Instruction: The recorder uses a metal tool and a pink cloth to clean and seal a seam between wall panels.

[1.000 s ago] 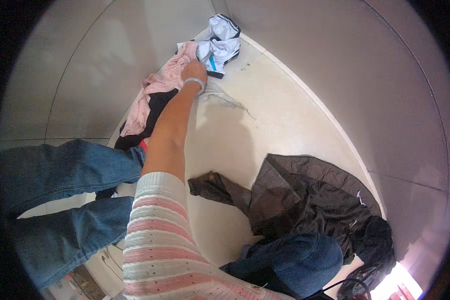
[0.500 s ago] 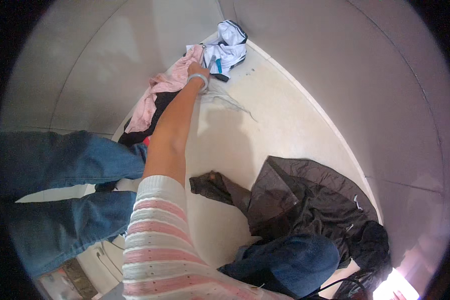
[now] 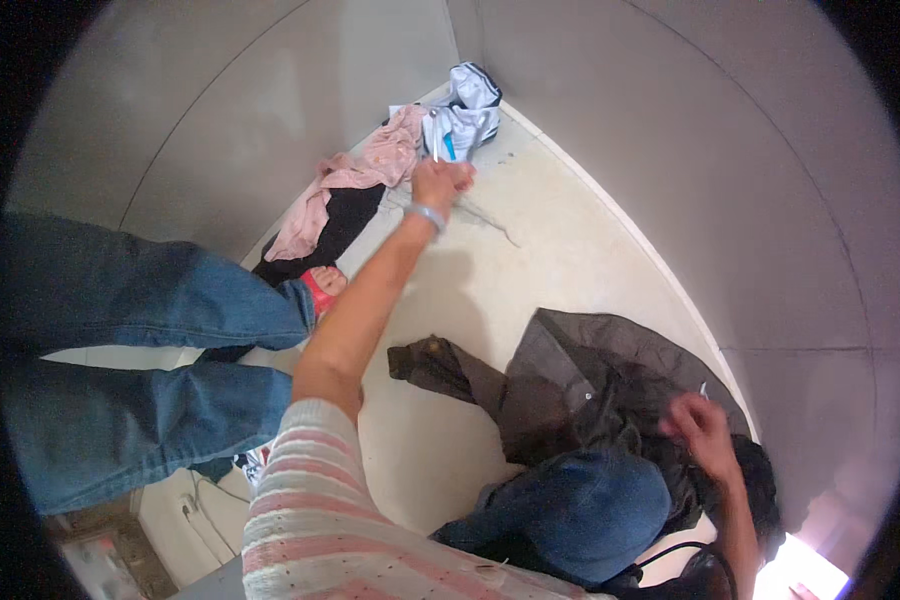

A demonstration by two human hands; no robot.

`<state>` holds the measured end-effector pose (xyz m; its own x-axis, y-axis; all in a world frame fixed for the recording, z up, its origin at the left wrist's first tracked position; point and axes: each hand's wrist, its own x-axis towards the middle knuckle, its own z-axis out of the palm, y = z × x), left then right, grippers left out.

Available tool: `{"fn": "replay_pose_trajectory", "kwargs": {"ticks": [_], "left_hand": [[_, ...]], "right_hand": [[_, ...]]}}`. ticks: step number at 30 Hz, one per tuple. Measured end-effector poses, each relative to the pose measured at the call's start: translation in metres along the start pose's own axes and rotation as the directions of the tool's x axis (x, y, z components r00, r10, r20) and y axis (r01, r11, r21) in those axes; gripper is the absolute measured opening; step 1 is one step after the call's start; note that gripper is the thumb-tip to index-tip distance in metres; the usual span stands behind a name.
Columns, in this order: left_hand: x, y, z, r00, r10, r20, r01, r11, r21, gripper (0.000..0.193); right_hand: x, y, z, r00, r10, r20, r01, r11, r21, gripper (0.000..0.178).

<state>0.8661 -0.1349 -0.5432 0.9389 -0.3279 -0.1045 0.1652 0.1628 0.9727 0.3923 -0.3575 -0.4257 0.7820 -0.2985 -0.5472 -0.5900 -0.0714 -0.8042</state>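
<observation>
My left hand (image 3: 442, 183) reaches to the far corner, a pale bracelet at its wrist. Its fingers are curled and slightly blurred. A slim, pale rod-like piece (image 3: 435, 138) stands out just beyond them; whether they grip it is unclear. White clothing with dark edging (image 3: 475, 90) lies past the hand, with a small teal thing (image 3: 450, 147) on it. Pink cloth (image 3: 355, 175) lies to its left, over black cloth (image 3: 345, 220). My right hand (image 3: 705, 430), smeared by motion, is above a dark brown jacket (image 3: 560, 400) spread on the floor. Its fingers do not show clearly.
Grey walls (image 3: 590, 70) meet behind the white clothing. Thin greyish strands (image 3: 480, 218) lie on the pale floor (image 3: 530, 250). Another person's jeans-clad legs (image 3: 160, 300) come in from the left, near a foot in red footwear (image 3: 325, 285). A denim-covered knee (image 3: 590, 510) is at the lower middle.
My left hand has drawn back a little, away from the pink cloth and rightward. My right hand has come into view over the jacket. The view has shifted slightly.
</observation>
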Motion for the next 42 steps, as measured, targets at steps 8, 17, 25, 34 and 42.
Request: {"fn": "replay_pose_trajectory", "kwargs": {"ticks": [8, 17, 25, 34, 42], "left_hand": [[-0.185, 0.046, 0.083, 0.958, -0.143, 0.248, 0.145, 0.989, 0.009, 0.015], [-0.222, 0.024, 0.08, 0.931, -0.001, 0.364, 0.042, 0.993, -0.106, 0.031], [-0.173, 0.045, 0.025, 0.373, -0.43, 0.822, -0.151, 0.846, 0.512, 0.032], [0.05, 0.016, -0.112, 0.936, 0.352, -0.015, 0.012, 0.011, 1.0, 0.081], [0.162, -0.074, -0.248, 0.889, 0.269, -0.371, 0.182, 0.535, 0.825, 0.063]], "right_hand": [[0.142, -0.108, 0.14, 0.944, -0.327, 0.031, 0.279, 0.848, 0.45, 0.049], [0.134, -0.109, 0.159, 0.947, -0.296, 0.128, 0.146, 0.746, 0.65, 0.03], [0.151, -0.097, 0.162, 0.93, -0.345, -0.124, 0.356, 0.768, 0.532, 0.02], [0.112, -0.068, 0.136, 0.999, -0.044, -0.017, 0.045, 0.793, 0.608, 0.022], [0.063, -0.028, 0.102, 0.998, 0.048, -0.042, -0.021, 0.868, 0.496, 0.023]]}}
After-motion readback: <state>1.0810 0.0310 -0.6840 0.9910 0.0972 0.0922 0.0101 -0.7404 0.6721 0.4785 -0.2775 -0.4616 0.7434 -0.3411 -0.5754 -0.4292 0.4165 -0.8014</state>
